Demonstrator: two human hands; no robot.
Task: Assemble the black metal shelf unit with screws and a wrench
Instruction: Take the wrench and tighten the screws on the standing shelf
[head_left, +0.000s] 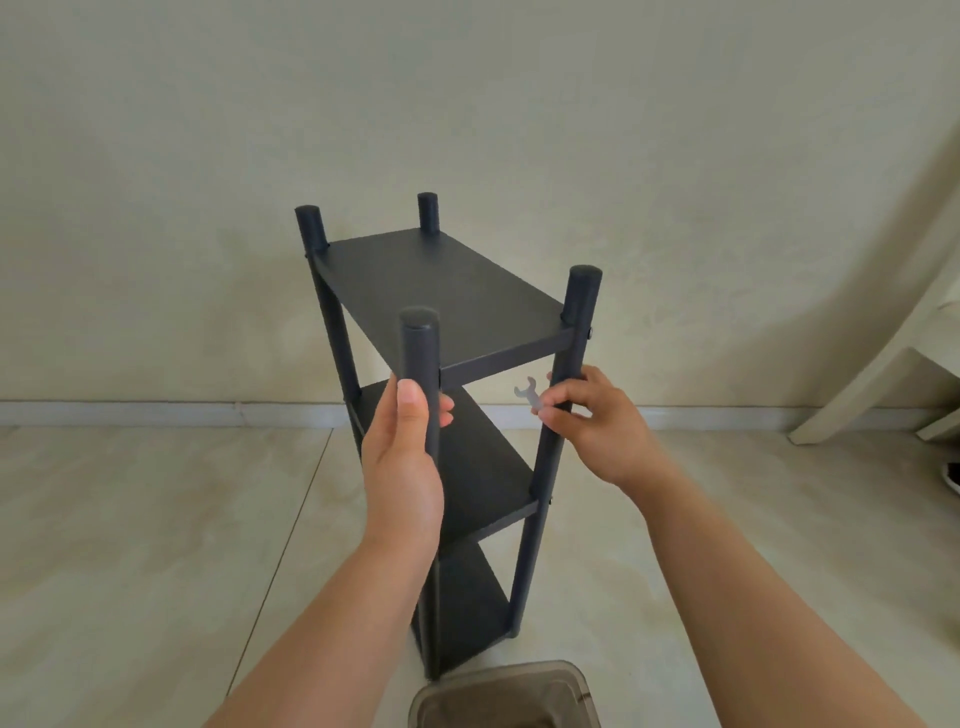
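Observation:
The black metal shelf unit (441, 291) stands upright on the floor in the middle of the view, with three shelves between four round posts. My left hand (402, 457) grips the near left post just below the top shelf. My right hand (592, 426) is at the near right post and pinches a small flat silver wrench (527, 391) between thumb and fingers, its open jaw pointing up and left. A screw head (590, 333) shows on the near right post at the top shelf's corner.
A brown translucent plastic container (504, 696) sits on the tiled floor at the bottom edge, right by the unit's foot. A cream wall with a baseboard (156, 413) runs behind. White furniture legs (862, 395) stand at the far right.

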